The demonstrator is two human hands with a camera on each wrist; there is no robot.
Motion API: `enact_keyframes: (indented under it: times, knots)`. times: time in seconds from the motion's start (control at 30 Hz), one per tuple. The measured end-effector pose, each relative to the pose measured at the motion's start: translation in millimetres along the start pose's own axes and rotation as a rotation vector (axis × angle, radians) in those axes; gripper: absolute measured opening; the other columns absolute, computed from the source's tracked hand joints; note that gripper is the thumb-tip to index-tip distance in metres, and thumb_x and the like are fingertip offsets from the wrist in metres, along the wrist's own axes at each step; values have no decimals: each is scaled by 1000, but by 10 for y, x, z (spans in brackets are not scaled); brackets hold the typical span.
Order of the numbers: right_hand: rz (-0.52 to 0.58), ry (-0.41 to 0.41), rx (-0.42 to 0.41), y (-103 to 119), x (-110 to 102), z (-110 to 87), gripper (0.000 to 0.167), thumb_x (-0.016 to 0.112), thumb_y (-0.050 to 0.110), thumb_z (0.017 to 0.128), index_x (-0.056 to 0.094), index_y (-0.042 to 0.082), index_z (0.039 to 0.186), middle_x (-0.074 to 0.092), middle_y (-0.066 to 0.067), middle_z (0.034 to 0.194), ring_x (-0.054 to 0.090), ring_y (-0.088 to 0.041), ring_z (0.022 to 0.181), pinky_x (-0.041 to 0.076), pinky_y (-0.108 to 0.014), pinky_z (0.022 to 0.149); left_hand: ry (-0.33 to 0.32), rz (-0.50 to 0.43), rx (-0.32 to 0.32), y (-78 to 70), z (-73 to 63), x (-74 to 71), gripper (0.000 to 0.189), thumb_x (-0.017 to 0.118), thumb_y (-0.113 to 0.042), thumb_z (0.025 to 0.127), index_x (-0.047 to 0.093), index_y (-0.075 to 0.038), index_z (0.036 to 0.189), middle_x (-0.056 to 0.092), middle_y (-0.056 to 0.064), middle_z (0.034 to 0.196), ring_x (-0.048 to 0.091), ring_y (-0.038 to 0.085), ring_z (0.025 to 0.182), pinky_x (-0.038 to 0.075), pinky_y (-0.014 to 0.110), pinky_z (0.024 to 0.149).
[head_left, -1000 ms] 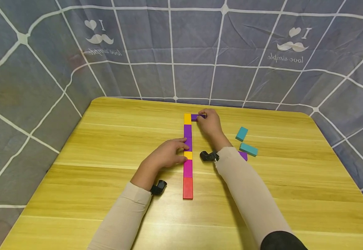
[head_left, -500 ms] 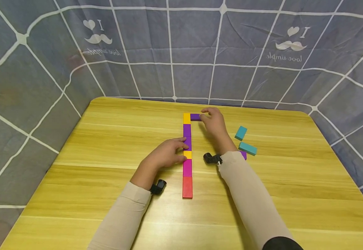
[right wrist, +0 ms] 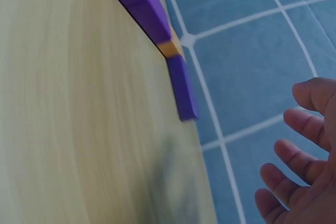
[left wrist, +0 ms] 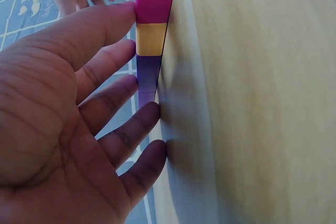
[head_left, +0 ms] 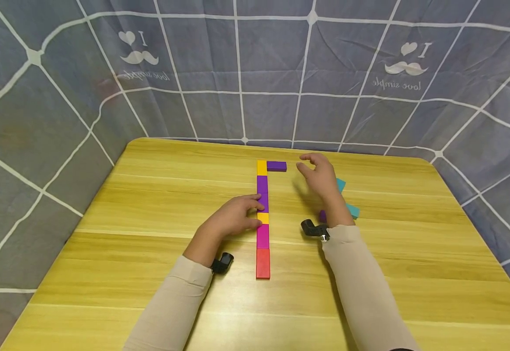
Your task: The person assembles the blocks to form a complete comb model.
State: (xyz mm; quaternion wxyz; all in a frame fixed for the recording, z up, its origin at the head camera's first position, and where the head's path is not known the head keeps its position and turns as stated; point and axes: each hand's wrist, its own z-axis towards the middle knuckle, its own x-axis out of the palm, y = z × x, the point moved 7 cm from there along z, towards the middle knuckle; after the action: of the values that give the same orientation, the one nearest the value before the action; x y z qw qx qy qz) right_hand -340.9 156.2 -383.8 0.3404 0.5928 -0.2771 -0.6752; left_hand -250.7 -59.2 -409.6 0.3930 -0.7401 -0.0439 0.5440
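Note:
A straight row of coloured blocks runs away from the person: a red block (head_left: 263, 263), a magenta block (head_left: 263, 236), a yellow block (head_left: 263, 218), two purple blocks (head_left: 262, 184) and another yellow block (head_left: 261, 167) at the far end. Against that far end a purple block (head_left: 277, 166) lies crosswise, pointing right. My left hand (head_left: 233, 215) rests its fingertips (left wrist: 128, 11) along the row's left side and top, near the middle. Relaxed and holding nothing, my right hand (head_left: 322, 176) hovers right of the crosswise block, with its fingers (right wrist: 299, 158) apart from it.
Two teal blocks (head_left: 352, 211) lie at the right, partly behind the right arm. A purple piece (head_left: 323, 215) shows beside the right wrist. The wooden table (head_left: 171, 185) ends at a grey gridded cloth (head_left: 272, 58) behind and at the sides.
My right hand has let go of the crosswise purple block and moved right, its fingers spreading. That block stays against the far yellow one. The left hand has kept its place.

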Motion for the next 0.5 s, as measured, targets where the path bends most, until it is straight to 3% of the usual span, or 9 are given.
enact_keyframes:
  times: [0.5]
  knots:
    - [-29, 59, 107, -462, -544, -305, 49, 54, 36, 102, 54, 3, 138, 41, -19, 150, 38, -40, 135, 33, -59, 108, 1, -8, 2, -17, 5, -10, 41, 71, -15, 90, 65, -4, 129, 42, 9, 154, 39, 31, 141, 32, 41, 115]
